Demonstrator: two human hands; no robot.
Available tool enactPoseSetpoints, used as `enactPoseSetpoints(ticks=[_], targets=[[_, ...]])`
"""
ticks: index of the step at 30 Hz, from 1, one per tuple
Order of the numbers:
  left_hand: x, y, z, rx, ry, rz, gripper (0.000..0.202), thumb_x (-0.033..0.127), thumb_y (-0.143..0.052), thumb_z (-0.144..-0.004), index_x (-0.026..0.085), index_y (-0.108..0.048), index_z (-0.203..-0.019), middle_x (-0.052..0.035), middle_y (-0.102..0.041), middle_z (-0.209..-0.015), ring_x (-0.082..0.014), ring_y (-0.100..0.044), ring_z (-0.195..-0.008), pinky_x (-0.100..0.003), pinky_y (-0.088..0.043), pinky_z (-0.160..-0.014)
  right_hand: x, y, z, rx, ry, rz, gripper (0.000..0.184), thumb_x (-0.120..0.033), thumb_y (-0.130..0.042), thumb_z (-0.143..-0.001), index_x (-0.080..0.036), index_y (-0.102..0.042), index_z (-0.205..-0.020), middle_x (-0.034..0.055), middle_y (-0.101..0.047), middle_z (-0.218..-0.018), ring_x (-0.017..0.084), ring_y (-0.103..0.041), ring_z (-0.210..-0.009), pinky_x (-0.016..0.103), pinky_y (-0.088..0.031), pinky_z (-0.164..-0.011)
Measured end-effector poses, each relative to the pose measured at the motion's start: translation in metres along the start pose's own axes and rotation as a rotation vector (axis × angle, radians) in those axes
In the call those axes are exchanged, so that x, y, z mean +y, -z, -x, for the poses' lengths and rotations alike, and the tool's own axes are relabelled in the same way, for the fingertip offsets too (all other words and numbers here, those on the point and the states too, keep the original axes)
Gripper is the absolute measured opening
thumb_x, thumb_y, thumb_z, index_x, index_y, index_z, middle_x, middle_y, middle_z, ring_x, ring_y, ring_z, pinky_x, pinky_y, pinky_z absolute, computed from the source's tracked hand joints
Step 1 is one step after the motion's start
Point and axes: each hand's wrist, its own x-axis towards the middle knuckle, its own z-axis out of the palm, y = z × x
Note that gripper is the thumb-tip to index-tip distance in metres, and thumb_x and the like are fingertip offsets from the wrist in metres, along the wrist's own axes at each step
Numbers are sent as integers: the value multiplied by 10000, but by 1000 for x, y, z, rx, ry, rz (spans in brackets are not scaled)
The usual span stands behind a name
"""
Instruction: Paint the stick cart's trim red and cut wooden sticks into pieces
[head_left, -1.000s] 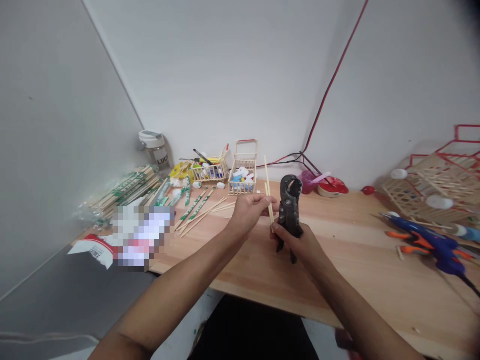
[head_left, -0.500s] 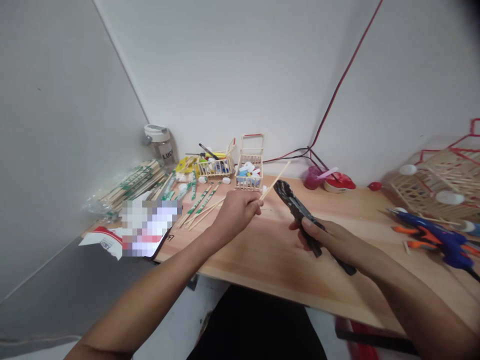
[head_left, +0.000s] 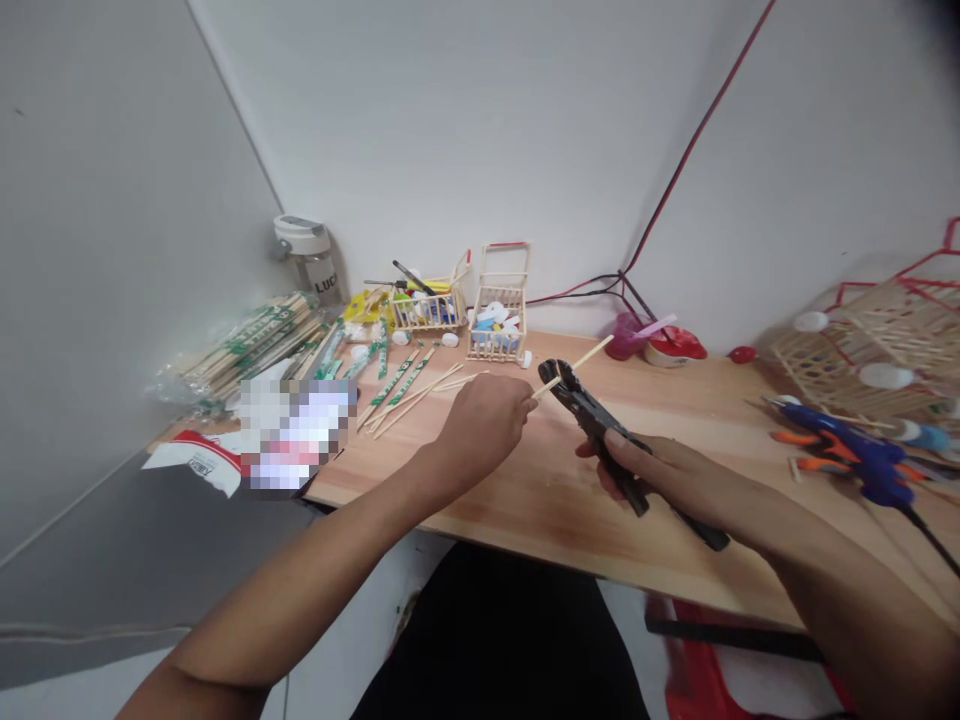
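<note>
My left hand (head_left: 491,420) pinches a thin wooden chopstick (head_left: 592,352) that points up and to the right. In my right hand (head_left: 645,465) are dark pliers (head_left: 592,415), gripped by the handles. The chopstick crosses the pliers' jaws; whether they are closed on it I cannot tell. Just left of my left hand, several loose chopsticks (head_left: 420,398) lie on the wooden table (head_left: 495,505). Behind it stands a small cart made of sticks (head_left: 498,345) with a red-topped handle, filled with white and blue pieces.
Another stick cart (head_left: 429,312) holds pens. Wrapped chopsticks (head_left: 259,350) lie in plastic at the left, beside a phone (head_left: 300,440) and a lidded bottle (head_left: 311,262). To the right are a blue glue gun (head_left: 847,445), a red-filled bowl (head_left: 675,348) and a larger stick structure (head_left: 847,345).
The chopstick has moved right, from beside the pliers to across their jaws, as my left hand shifted right and turned. My right hand still holds the pliers.
</note>
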Motion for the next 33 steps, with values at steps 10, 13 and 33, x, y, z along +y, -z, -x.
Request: enactPoseSetpoints(ticks=[10,13,33], targets=[[4,-7,2,-27,-14,-128,250,195,-487,-865,139,-631,-668,-92,-637,-667,-193,-561,-643,-295,-341,-615,-1,-3,6,19,-51,-9,644,-711,-405,-824,-149,-654,-1016,47,-609,-653,169,-548,-587,275,-418,-506],[3,-4,-2,-79,-17,29,262,163,-518,-830,144,-623,-591,-65,-640,-618,-167,-573,-621,-279,-384,-638,6,-4,4,33,-69,4,620,-704,-413,-826,-161,-657,-1000,36,-599,-615,162,-539,-546,267,-400,-478],[-26,-10,-14,-553,379,1046,119,197,-656,-728,94,-713,-736,-52,-662,-588,-102,-593,-491,-222,-494,-524,10,0,1,30,-114,142,604,-712,-424,-815,-176,-673,-944,21,-584,-559,146,-525,-480,258,-399,-432]])
